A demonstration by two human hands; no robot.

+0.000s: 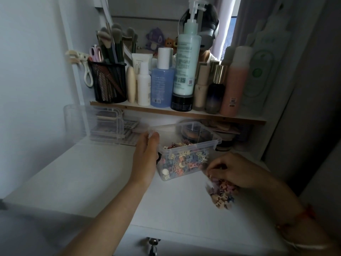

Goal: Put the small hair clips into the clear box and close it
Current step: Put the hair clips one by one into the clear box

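Rim of the clear box (pixel 191 145) sits gripped in the left hand (pixel 145 154); right hand (pixel 230 170) pinches hair clips (pixel 221 194) beside it.

clear glossy plastic box (pixel 206 143), matt plastic hair clips (pixel 184 159), smooth white desk (pixel 92 172), black metal mesh cup (pixel 108 82)

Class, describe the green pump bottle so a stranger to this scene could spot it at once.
Find the shelf crowded with bottles above the white tabletop. Near its middle stands the pump bottle, right of a blue bottle. It alone has a pump head, and it is the tallest.
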